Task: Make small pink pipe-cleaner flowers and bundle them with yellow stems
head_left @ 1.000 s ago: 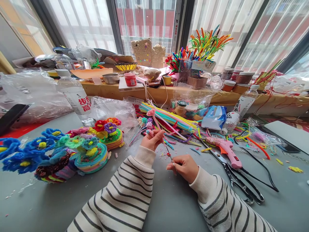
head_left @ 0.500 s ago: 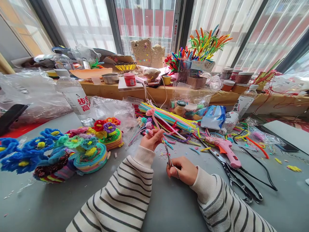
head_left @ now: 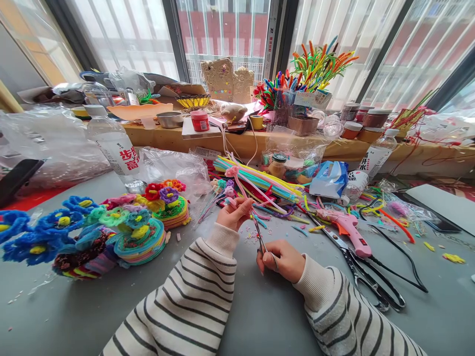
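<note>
My left hand [head_left: 234,213] is closed in a pinch on a pink pipe cleaner [head_left: 240,186], whose curled end [head_left: 232,171] rises above the fingers. In my right hand [head_left: 281,260] is a small pair of metal scissors [head_left: 260,237], fingers through the handles. The blades point up and away, their tips close to my left fingertips. Whether the blades touch the pipe cleaner I cannot tell. Small pink and blue clippings [head_left: 253,238] lie on the grey table [head_left: 256,306] behind the scissors. Beyond my left hand lies a bundle of coloured pipe cleaners [head_left: 267,180].
At left stand pipe-cleaner flower pots [head_left: 139,242] and a water bottle [head_left: 115,148]. To the right lie a pink glue gun [head_left: 349,227] with a black cord and large scissors [head_left: 361,277]. A cluttered ledge [head_left: 159,141] with jars runs along the window.
Both hands stay almost in place. A finger of my right hand has stretched out a little below the scissors; the view has shifted very slightly.
</note>
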Motion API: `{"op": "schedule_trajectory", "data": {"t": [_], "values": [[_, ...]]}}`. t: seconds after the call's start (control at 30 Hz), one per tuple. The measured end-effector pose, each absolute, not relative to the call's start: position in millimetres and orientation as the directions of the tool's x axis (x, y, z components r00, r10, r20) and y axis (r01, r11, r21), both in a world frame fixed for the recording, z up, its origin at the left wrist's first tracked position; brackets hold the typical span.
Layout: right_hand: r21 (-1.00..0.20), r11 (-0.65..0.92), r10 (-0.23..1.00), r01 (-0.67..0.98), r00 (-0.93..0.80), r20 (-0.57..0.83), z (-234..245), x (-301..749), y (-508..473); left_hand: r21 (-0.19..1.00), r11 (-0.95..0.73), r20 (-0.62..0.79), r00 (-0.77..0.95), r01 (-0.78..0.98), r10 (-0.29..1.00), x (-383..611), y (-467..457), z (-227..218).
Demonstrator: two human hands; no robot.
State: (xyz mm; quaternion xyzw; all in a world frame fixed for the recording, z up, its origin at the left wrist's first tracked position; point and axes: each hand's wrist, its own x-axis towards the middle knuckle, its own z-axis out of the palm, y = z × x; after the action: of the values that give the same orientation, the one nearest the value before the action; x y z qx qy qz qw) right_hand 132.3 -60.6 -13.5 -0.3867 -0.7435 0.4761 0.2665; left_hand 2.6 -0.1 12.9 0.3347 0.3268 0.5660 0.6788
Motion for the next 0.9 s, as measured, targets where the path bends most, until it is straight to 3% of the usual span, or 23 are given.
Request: {"op": "schedule_trajectory", "data": {"t": [0.5, 0.9], "values": [[-0.915, 0.223, 0.862, 0.337, -0.506, 0.023, -14.7, 130.4, -60.1, 0.794, 0.121, -0.051, 0.134, -0.595, 0.99, 4.3, 0.5, 13.3], [-0.919, 0.138, 0.959, 0.369, -0.282, 0.03, -16.3, 130.3, -57.1, 0.767, 0.149, -0.114, 0.095, -0.625, 0.989, 1.7, 1.8, 16.6]]}}
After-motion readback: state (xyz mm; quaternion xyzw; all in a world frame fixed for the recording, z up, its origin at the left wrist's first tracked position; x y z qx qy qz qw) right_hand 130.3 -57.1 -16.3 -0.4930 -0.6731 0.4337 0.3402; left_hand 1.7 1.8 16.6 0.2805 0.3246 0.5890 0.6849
